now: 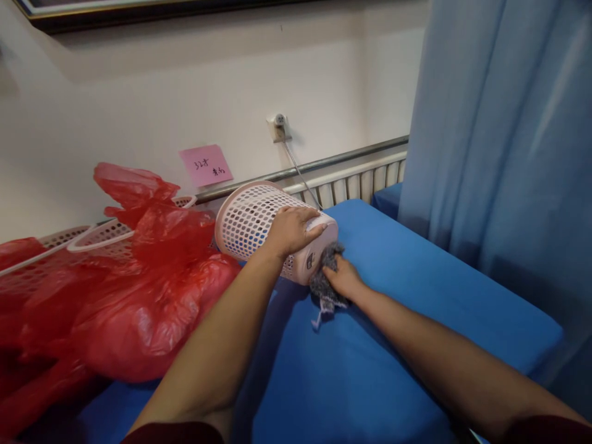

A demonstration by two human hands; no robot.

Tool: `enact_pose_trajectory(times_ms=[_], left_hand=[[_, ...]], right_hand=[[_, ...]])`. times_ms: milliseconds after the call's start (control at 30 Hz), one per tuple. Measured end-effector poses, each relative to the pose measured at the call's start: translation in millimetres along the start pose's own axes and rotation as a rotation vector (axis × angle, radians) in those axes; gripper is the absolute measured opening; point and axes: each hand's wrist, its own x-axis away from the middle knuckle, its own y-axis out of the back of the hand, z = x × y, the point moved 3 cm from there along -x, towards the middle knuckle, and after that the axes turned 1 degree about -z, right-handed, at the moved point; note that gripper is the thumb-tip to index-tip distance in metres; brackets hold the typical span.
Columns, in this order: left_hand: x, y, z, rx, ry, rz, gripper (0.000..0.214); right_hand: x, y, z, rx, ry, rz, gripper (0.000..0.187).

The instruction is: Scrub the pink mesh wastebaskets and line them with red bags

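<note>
A pale pink perforated plastic wastebasket (252, 216) lies on its side on a blue-covered bed (383, 259). Its rim faces left and its solid base faces me and to the right. My left hand (296, 231) rests over the side of the basket near the base, thumb and fingers spread over the plastic. In my right hand (345, 277) is a crumpled dark grey cloth (326, 271) with a frayed pale edge, pressed against the lower edge of the base. The fingertips of the right hand are partly hidden in the cloth.
Red plastic bags (139, 308) are heaped at the left, around more perforated baskets (104, 237). Behind the bed run a metal rail and a white radiator (361, 182). A cord hangs from a wall socket (279, 126). A blue curtain (499, 135) borders the right side.
</note>
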Motion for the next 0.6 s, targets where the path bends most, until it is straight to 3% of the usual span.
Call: enact_pose_trajectory(times_ms=[133,200,333,400,500,600], left_hand=[[-2.8,-1.1,-0.9,0.014,0.017,0.01,0.042],[-2.7,-1.7,0.0,0.013,0.022,0.003,0.041],[-2.1,-1.8,0.9,0.014,0.033,-0.005,0.04],[-2.7,-1.1,0.1,0.019,0.04,-0.002,0.04],[-3.7,-0.1,-1.3,0.026,0.046,-0.006,0.04],[-4.3,-0.8,-1.3,0.033,0.039,-0.016,0.04]], right_hand=[[6.8,-4.7,-9.5,-0.039,-0.022,0.16,0.013],[-0.5,4.7,-14.7,-0.04,-0.031,0.115,0.02],[-17.5,17.8,-15.9,0.009,-0.035,-0.044,0.052],[-11.1,10.3,-10.1,0.025,-0.01,-0.008,0.051],[20.8,-10.9,2.6,0.035,0.05,0.119,0.04],[50.0,-25.9,11.8,-0.001,0.121,0.175,0.046]])
